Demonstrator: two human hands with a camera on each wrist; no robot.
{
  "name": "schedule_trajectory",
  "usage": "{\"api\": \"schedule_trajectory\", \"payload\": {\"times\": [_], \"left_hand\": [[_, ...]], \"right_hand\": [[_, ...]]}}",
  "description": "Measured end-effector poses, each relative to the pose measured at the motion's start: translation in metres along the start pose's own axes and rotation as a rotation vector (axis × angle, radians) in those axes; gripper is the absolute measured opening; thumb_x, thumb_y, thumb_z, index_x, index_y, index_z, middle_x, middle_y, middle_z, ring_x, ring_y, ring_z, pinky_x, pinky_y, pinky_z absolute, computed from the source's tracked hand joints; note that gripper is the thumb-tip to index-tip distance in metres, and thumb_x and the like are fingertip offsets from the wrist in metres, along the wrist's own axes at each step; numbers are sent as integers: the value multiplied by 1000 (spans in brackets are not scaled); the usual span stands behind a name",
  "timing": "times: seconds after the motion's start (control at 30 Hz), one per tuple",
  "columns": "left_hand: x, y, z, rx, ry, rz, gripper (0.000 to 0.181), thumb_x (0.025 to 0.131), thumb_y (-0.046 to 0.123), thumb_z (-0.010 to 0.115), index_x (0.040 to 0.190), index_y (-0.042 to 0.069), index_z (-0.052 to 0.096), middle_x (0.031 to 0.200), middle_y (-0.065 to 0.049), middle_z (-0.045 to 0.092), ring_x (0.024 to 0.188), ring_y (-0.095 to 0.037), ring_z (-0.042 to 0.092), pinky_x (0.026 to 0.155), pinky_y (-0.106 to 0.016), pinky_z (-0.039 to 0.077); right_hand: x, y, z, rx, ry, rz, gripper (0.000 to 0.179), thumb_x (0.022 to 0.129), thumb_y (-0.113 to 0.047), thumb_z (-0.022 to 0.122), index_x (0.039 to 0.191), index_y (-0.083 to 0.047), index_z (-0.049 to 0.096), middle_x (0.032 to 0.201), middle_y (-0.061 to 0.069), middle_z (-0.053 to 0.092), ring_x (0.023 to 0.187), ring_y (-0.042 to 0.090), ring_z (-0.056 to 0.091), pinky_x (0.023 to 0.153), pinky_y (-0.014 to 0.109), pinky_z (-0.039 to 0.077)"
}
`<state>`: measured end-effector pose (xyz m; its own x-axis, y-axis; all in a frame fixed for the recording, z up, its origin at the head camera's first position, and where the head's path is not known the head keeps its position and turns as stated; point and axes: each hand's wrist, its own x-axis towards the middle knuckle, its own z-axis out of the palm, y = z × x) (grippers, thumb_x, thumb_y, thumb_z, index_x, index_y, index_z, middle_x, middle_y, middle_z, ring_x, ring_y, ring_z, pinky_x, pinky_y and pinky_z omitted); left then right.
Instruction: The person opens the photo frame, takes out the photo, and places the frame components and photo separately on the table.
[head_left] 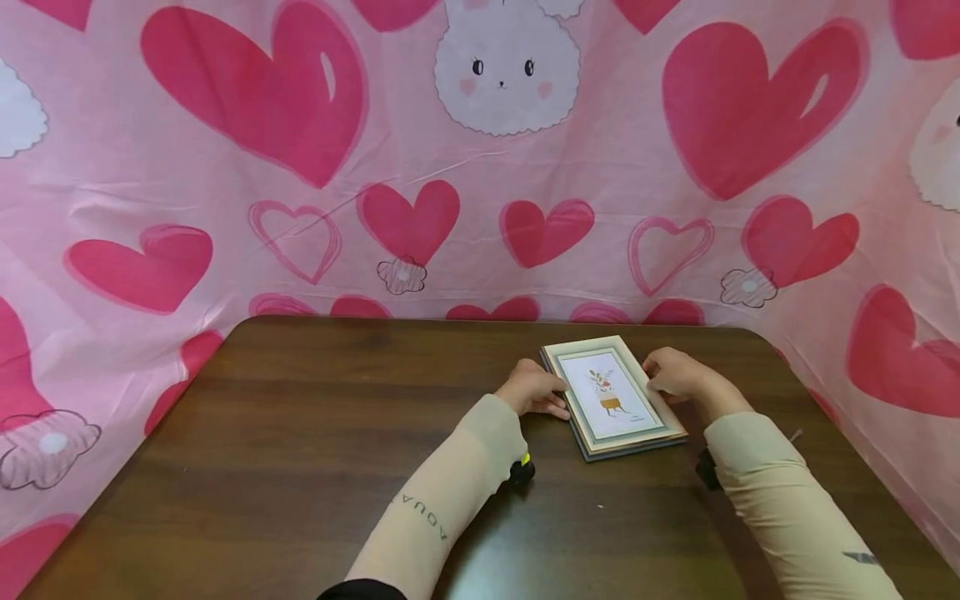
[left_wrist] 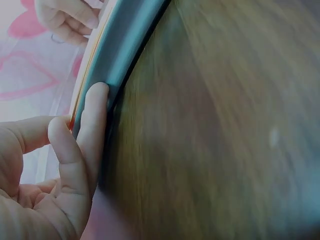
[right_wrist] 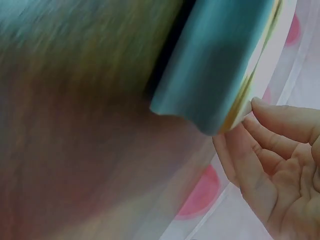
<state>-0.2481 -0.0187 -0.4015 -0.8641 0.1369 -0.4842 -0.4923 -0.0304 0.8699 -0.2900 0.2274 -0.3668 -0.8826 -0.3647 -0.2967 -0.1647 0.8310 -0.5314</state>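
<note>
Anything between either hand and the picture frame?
Nothing visible. In the head view, the left hand is already touching the picture frame at its left long side, the right hand at its right.

Indoors, exact type unclear: brn wood-grain tbl [head_left: 300,450] w/ pink heart-print cloth [head_left: 472,162] behind.

We see a picture frame [head_left: 581,347] with a cream border and a grey-green inner band, its white print [head_left: 585,377] marked in orange, red and green, and its side [right_wrist: 210,65] blue-green. We find dark brown wood grain across the tabletop [head_left: 300,433] and solid and outlined deep-pink hearts [head_left: 420,221] patterning the pale pink backdrop [head_left: 480,167]. To us both sleeves [head_left: 427,500] look cream, the left one bearing dark lettering [head_left: 425,517].
</note>
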Motion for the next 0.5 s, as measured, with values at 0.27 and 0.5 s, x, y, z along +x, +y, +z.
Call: {"api": "schedule_trajectory", "payload": {"times": [0.27,0.5], "left_hand": [[-7,-2,-21,64,51,54,19,88,-1,64,73,0,53,52,-9,52,42,-16,61,47,-23,53],[-6,-6,-42,72,35,54,18,89,2,66,75,0,55,54,-9,55,44,-16,63,44,-19,50]], "right_hand": [[2,-14,10,54,-18,-24,30,88,6,59,113,21,50,94,23,59,81,24,60,68,40,59],[5,-22,23,112,-2,-20,30,88,4,60,113,20,51,89,18,59,74,20,58,65,36,58]]}}
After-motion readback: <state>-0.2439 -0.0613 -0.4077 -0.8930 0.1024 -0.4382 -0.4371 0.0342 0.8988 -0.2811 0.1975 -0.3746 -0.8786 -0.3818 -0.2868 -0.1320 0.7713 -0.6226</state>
